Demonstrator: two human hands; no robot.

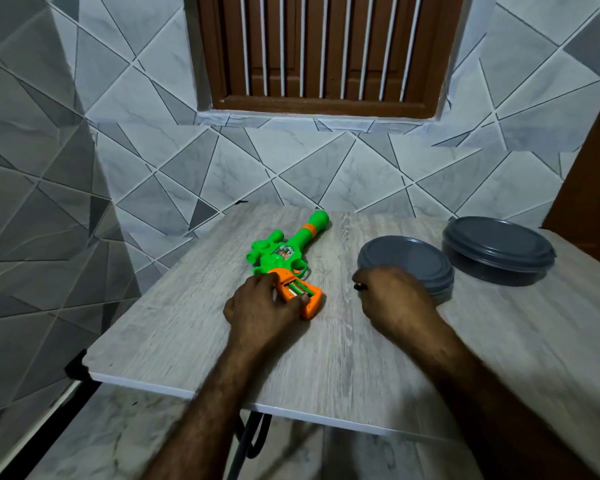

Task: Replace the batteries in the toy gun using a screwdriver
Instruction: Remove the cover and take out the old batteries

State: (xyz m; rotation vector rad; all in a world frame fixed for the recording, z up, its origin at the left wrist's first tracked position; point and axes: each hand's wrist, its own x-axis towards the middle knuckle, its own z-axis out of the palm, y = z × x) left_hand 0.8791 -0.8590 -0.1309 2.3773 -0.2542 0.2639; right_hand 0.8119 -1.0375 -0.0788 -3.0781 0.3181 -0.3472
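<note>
A green and orange toy gun (284, 252) lies flat on the wooden table (326, 341), barrel pointing away towards the wall. Its orange grip (307, 304) is nearest me, with the battery compartment open and batteries showing inside. My left hand (260, 306) holds the grip, fingers on its left side and thumb at its lower end. My right hand (392, 299) is to the right of the gun, curled around a small dark object (360, 286) whose tip shows at the fingers. What the object is cannot be told. No screwdriver is plainly visible.
Two grey lidded round containers stand to the right: a shallow one (409, 261) just behind my right hand and a deeper one (499, 249) farther right. The table's front edge (222, 400) is close to me. A tiled wall rises behind the table.
</note>
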